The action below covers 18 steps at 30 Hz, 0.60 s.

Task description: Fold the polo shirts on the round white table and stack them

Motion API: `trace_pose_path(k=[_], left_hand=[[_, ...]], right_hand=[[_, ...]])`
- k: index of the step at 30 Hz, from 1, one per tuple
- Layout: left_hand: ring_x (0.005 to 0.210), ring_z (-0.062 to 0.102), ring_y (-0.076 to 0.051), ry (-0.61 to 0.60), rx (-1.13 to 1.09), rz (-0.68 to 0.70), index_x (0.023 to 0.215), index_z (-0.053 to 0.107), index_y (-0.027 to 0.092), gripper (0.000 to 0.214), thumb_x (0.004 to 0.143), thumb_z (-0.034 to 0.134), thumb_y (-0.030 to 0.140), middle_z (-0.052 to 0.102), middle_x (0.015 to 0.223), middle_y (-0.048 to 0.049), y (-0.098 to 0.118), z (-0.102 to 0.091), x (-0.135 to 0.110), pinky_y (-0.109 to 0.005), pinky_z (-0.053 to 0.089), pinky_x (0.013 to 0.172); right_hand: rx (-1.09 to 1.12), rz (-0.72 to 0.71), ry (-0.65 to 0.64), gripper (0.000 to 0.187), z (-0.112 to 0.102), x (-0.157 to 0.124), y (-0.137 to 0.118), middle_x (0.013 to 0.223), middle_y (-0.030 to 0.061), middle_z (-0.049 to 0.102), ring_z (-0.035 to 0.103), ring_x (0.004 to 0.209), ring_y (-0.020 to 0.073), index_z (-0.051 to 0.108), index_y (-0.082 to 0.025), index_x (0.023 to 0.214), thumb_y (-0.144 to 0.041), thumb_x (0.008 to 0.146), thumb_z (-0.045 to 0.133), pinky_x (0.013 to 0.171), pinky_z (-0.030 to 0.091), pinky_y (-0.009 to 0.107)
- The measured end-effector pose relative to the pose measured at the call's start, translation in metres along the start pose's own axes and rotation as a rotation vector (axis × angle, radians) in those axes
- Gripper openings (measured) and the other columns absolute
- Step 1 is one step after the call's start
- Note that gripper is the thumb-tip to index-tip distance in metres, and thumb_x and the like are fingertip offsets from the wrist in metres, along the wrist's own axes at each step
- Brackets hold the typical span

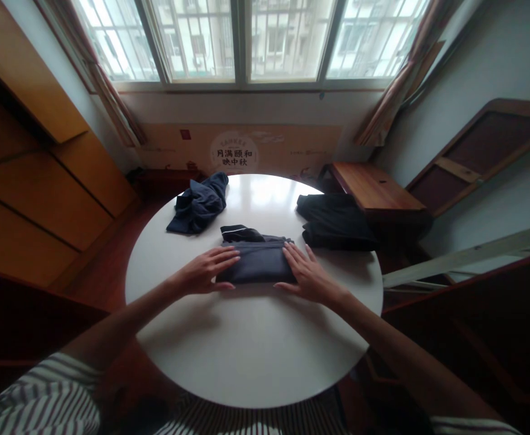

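A dark blue-grey garment (258, 264) lies folded into a flat rectangle on the round white table (251, 356). Its far side shows a rumpled black part (240, 233) with a thin white stripe. My left hand (208, 270) rests on the garment's left end, fingers stretched over the top and thumb along the near edge. On the right end lies my right hand (310, 276), its fingers spread flat and its thumb at the near edge. Both hands are open. Which kind of garment it is, I cannot make out.
A crumpled navy garment (200, 203) lies at the table's far left. Folded black clothing (337, 222) sits at the right, reaching the rim. Beyond the table stand a wooden desk (373, 187) and a wall with windows (247, 42). Wooden cabinets (29, 199) line the left.
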State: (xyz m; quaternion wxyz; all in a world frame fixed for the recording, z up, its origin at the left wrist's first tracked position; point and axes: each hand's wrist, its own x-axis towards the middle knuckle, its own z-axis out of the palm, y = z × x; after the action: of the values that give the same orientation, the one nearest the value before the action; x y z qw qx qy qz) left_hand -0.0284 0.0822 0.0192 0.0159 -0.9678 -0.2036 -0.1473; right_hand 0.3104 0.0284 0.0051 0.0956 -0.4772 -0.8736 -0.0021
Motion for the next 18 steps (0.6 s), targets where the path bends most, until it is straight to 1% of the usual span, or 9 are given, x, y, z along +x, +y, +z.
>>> trace_pose_path(k=[2, 4, 6, 8, 10, 12, 15, 17, 18], left_hand=[[0.138, 0.046, -0.034, -0.014, 0.026, 0.043, 0.143, 0.046, 0.009, 0.059, 0.093, 0.062, 0.035, 0.052, 0.145, -0.0213, 0.006, -0.001, -0.01, -0.051, 0.044, 0.111], [0.137, 0.046, -0.034, -0.017, 0.056, 0.051, 0.142, 0.047, 0.008, 0.054, 0.091, 0.059, 0.02, 0.053, 0.144, -0.0217, 0.008, 0.001, -0.015, -0.05, 0.045, 0.111], [0.137, 0.047, -0.033, 0.01, 0.046, 0.049, 0.139, 0.049, 0.009, 0.051, 0.088, 0.055, 0.01, 0.057, 0.139, -0.0206, 0.008, 0.005, -0.015, -0.05, 0.045, 0.111], [0.133, 0.051, -0.03, 0.079, -0.016, 0.034, 0.134, 0.051, 0.012, 0.046, 0.089, 0.052, 0.009, 0.063, 0.131, -0.018, 0.007, 0.007, -0.01, -0.048, 0.048, 0.108], [0.122, 0.06, -0.026, 0.184, -0.103, 0.0, 0.131, 0.051, 0.015, 0.04, 0.092, 0.052, 0.012, 0.067, 0.121, -0.0145, 0.005, 0.004, -0.002, -0.044, 0.052, 0.103], [0.105, 0.067, -0.022, 0.29, -0.19, -0.068, 0.132, 0.047, 0.016, 0.038, 0.094, 0.051, 0.016, 0.068, 0.111, -0.0115, 0.002, -0.003, 0.012, -0.038, 0.056, 0.092], [0.085, 0.066, -0.017, 0.393, -0.274, -0.186, 0.138, 0.041, 0.015, 0.042, 0.097, 0.049, 0.021, 0.066, 0.1, -0.0083, -0.007, -0.025, 0.044, -0.031, 0.055, 0.078], [0.087, 0.064, -0.017, 0.412, -0.313, -0.205, 0.141, 0.039, 0.014, 0.044, 0.099, 0.046, 0.023, 0.065, 0.103, -0.0091, -0.019, -0.041, 0.076, -0.031, 0.053, 0.081], [0.091, 0.064, -0.018, 0.401, -0.338, -0.195, 0.142, 0.039, 0.014, 0.044, 0.099, 0.045, 0.025, 0.065, 0.106, -0.0102, -0.026, -0.048, 0.094, -0.032, 0.052, 0.085]], right_hand=[[0.014, -0.085, -0.001, 0.083, -0.004, 0.006, -0.013, 0.156, 0.0251, 0.034, 0.028, 0.146, 0.0386, 0.035, 0.0, 0.151, -0.053, 0.091, 0.058, 0.119, 0.019, 0.057], [0.038, -0.161, -0.018, 0.075, -0.004, 0.016, -0.026, 0.155, 0.0232, 0.038, 0.032, 0.144, 0.0386, 0.037, -0.002, 0.15, -0.04, 0.09, 0.059, 0.117, 0.026, 0.053], [0.046, -0.181, -0.024, 0.075, -0.002, 0.027, -0.037, 0.152, 0.0243, 0.041, 0.037, 0.14, 0.0411, 0.039, -0.003, 0.149, -0.033, 0.085, 0.061, 0.113, 0.031, 0.054], [0.038, -0.162, -0.017, 0.077, 0.0, 0.037, -0.045, 0.147, 0.0261, 0.046, 0.042, 0.134, 0.0438, 0.041, -0.004, 0.148, -0.03, 0.079, 0.065, 0.108, 0.035, 0.056], [0.057, -0.14, -0.01, 0.072, -0.001, 0.045, -0.049, 0.136, 0.0248, 0.054, 0.049, 0.125, 0.0415, 0.047, -0.006, 0.143, -0.024, 0.076, 0.066, 0.103, 0.04, 0.053], [0.151, -0.091, 0.007, 0.06, -0.007, 0.051, -0.049, 0.124, 0.0202, 0.062, 0.057, 0.115, 0.035, 0.053, -0.01, 0.136, -0.017, 0.078, 0.061, 0.096, 0.046, 0.045], [0.433, 0.056, 0.065, 0.041, -0.025, 0.055, -0.038, 0.102, 0.0097, 0.07, 0.065, 0.092, 0.025, 0.059, -0.016, 0.125, -0.015, 0.084, 0.054, 0.08, 0.05, 0.034], [0.663, 0.119, 0.113, 0.035, -0.043, 0.054, -0.025, 0.091, 0.004, 0.069, 0.064, 0.081, 0.021, 0.059, -0.018, 0.12, -0.022, 0.085, 0.059, 0.073, 0.05, 0.03], [0.781, 0.122, 0.121, 0.037, -0.052, 0.053, -0.017, 0.092, 0.0028, 0.068, 0.064, 0.081, 0.0201, 0.058, -0.019, 0.12, -0.026, 0.084, 0.064, 0.072, 0.051, 0.029]])
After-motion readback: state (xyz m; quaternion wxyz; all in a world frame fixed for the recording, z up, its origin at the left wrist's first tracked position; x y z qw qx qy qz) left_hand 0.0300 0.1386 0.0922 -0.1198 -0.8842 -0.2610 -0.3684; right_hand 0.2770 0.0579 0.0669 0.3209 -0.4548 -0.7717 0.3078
